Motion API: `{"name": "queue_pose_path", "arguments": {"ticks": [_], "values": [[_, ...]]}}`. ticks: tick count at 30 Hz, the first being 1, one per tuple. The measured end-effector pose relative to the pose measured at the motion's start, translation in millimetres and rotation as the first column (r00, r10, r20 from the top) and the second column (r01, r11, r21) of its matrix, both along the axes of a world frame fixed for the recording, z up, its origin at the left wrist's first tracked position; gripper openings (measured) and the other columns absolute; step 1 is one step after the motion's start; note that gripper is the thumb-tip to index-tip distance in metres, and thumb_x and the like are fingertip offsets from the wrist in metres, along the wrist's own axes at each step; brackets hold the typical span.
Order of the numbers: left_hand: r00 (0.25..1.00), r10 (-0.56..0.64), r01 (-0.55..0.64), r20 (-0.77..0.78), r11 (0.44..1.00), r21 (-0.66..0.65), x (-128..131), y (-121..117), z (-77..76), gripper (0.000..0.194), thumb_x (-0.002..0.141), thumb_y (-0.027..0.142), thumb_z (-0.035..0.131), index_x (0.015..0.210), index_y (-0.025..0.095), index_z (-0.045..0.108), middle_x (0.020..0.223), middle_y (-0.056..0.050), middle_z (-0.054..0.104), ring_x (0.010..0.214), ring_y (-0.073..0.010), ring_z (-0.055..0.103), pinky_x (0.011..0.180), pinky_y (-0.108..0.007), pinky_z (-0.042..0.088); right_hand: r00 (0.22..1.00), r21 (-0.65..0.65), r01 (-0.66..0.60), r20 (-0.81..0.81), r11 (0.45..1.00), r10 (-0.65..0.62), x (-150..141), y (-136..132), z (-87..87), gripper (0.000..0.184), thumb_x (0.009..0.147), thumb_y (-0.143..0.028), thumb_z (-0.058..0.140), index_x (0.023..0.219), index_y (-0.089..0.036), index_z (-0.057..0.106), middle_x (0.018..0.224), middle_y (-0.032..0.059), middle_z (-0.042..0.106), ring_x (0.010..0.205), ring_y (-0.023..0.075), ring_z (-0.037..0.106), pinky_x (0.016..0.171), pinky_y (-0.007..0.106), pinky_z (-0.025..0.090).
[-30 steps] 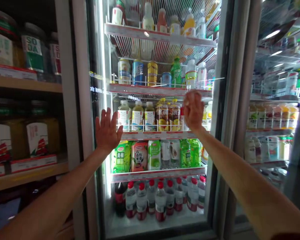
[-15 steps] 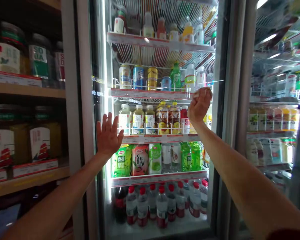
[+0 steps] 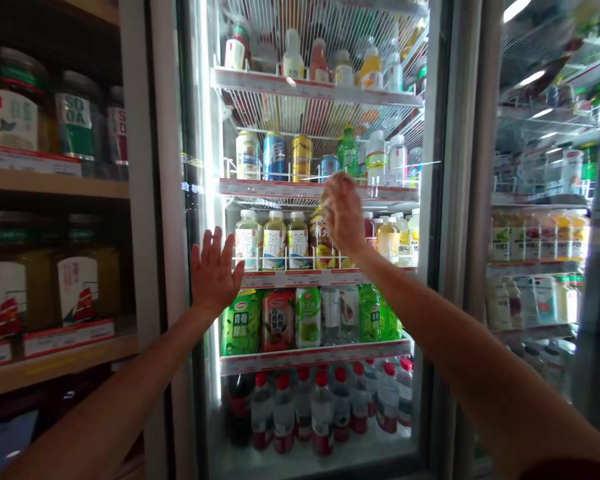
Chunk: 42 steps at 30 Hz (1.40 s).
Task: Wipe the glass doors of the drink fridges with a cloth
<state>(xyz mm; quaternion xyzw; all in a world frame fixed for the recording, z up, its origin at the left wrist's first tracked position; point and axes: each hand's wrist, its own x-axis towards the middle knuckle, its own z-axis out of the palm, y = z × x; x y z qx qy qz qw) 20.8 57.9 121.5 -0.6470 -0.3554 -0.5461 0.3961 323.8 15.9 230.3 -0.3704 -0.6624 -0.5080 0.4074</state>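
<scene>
My left hand [image 3: 214, 273] lies with fingers spread, palm toward the glass door [image 3: 275, 257] of a lit drinks cooler, near the door's left edge. Higher and to the right, my right hand [image 3: 347, 217] is curled against the same glass, slightly blurred. A crumpled pale cloth [image 3: 341, 180] shows at its fingertips; most of it is hidden in the hand. Behind the glass, tea bottles [image 3: 275, 240] stand on the shelf level with my hands, and my right hand covers some brown-labelled bottles.
Cans [image 3: 275, 157] and bottles fill the shelves above; drink cartons [image 3: 279, 320] and red-capped bottles [image 3: 323, 410] stand below. A wooden shelf [image 3: 55, 183] with large bottles is on the left. Another glass-fronted cooler [image 3: 540, 260] stands to the right, past the metal frame [image 3: 467, 167].
My right hand has swept left across the glass with the cloth, from the shelf's right end to near its middle. My left hand has stayed in place. The view has shifted slightly.
</scene>
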Motion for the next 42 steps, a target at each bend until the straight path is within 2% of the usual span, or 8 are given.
{"name": "queue_pose_path", "arguments": {"ticks": [3, 9, 14, 20, 23, 30, 35, 42], "values": [[0.999, -0.033, 0.034, 0.014, 0.999, -0.04, -1, -1, 0.5, 0.063, 0.088, 0.04, 0.04, 0.144, 0.02, 0.021, 0.153, -0.009, 0.015, 0.141, -0.0248, 0.009, 0.114, -0.047, 0.007, 0.959, -0.123, -0.007, 0.281, 0.992, 0.042, -14, -2, -12.0, 0.066, 0.086, -0.024, 0.041, 0.145, -0.031, 0.013, 0.149, -0.0024, 0.027, 0.14, 0.0216, 0.015, 0.114, 0.048, 0.021], [0.999, -0.042, 0.043, 0.022, 0.998, -0.055, -1, 1, 0.8, 0.063, 0.087, 0.04, 0.04, 0.144, 0.02, 0.021, 0.152, -0.01, 0.015, 0.141, -0.0246, 0.007, 0.114, -0.048, 0.005, 0.952, 0.124, -0.041, -0.298, 0.991, 0.077, 5, -8, -18.0, 0.06, 0.087, -0.019, 0.029, 0.145, -0.021, 0.015, 0.15, 0.006, 0.022, 0.141, 0.0272, 0.01, 0.111, 0.057, 0.019], [0.998, -0.059, 0.06, 0.018, 0.997, -0.047, -2, 0, 0.4, 0.063, 0.087, 0.04, 0.041, 0.144, 0.021, 0.021, 0.153, -0.009, 0.015, 0.141, -0.0258, 0.009, 0.114, -0.049, 0.006, 0.954, -0.162, -0.015, 0.292, 0.987, 0.062, 21, -14, -57.3, 0.059, 0.086, -0.023, 0.04, 0.142, -0.032, 0.025, 0.146, -0.001, 0.034, 0.138, 0.0212, 0.023, 0.113, 0.047, 0.024], [0.999, -0.041, 0.042, 0.022, 0.998, -0.05, 1, -1, 0.7, 0.063, 0.087, 0.039, 0.04, 0.144, 0.019, 0.02, 0.152, -0.011, 0.015, 0.141, -0.0269, 0.009, 0.113, -0.05, 0.007, 0.837, 0.217, 0.106, -0.546, 0.97, 0.031, 76, -17, -65.6, 0.06, 0.087, -0.024, 0.032, 0.144, -0.017, 0.019, 0.15, 0.0133, 0.021, 0.139, 0.0313, 0.017, 0.106, 0.063, 0.024], [0.998, -0.044, 0.047, 0.04, 0.996, -0.07, 2, -5, -1.7, 0.062, 0.088, 0.038, 0.039, 0.144, 0.02, 0.02, 0.152, -0.01, 0.015, 0.141, -0.0268, 0.009, 0.113, -0.05, 0.006, 0.992, 0.015, 0.0, -0.127, 1.0, 0.002, 78, -22, -94.1, 0.062, 0.085, -0.025, 0.037, 0.144, -0.026, 0.019, 0.149, 0.0065, 0.026, 0.139, 0.0251, 0.02, 0.11, 0.053, 0.028], [0.984, -0.052, 0.032, -0.172, 0.993, -0.113, 28, -29, -37.8, 0.059, 0.087, 0.034, 0.044, 0.142, 0.022, 0.027, 0.149, -0.01, 0.025, 0.14, -0.0245, 0.015, 0.113, -0.048, 0.014, 0.829, 0.167, 0.164, -0.557, 0.972, -0.044, 108, -28, -120.6, 0.063, 0.087, -0.026, 0.032, 0.146, -0.02, 0.012, 0.151, 0.0139, 0.02, 0.14, 0.0307, 0.016, 0.105, 0.064, 0.025], [0.95, -0.077, 0.037, -0.304, 0.99, -0.134, 64, -45, -71.9, 0.054, 0.085, 0.028, 0.046, 0.137, 0.02, 0.036, 0.147, -0.011, 0.03, 0.138, -0.0234, 0.02, 0.113, -0.045, 0.017, 1.0, -0.164, 0.009, -0.002, 0.986, -0.01, 93, -35, -150.8, 0.061, 0.085, -0.025, 0.04, 0.143, -0.028, 0.023, 0.148, 0.0075, 0.029, 0.139, 0.0254, 0.023, 0.109, 0.051, 0.03], [0.974, -0.074, 0.035, -0.212, 0.983, -0.182, 76, -46, -86.1, 0.057, 0.083, 0.028, 0.047, 0.139, 0.018, 0.034, 0.146, -0.012, 0.031, 0.138, -0.0248, 0.019, 0.113, -0.047, 0.015, 0.914, 0.078, 0.052, -0.405, 0.996, -0.016, 99, -36, -159.1, 0.067, 0.083, -0.021, 0.035, 0.146, -0.021, 0.013, 0.15, 0.0132, 0.022, 0.14, 0.0296, 0.017, 0.106, 0.061, 0.027]]}}
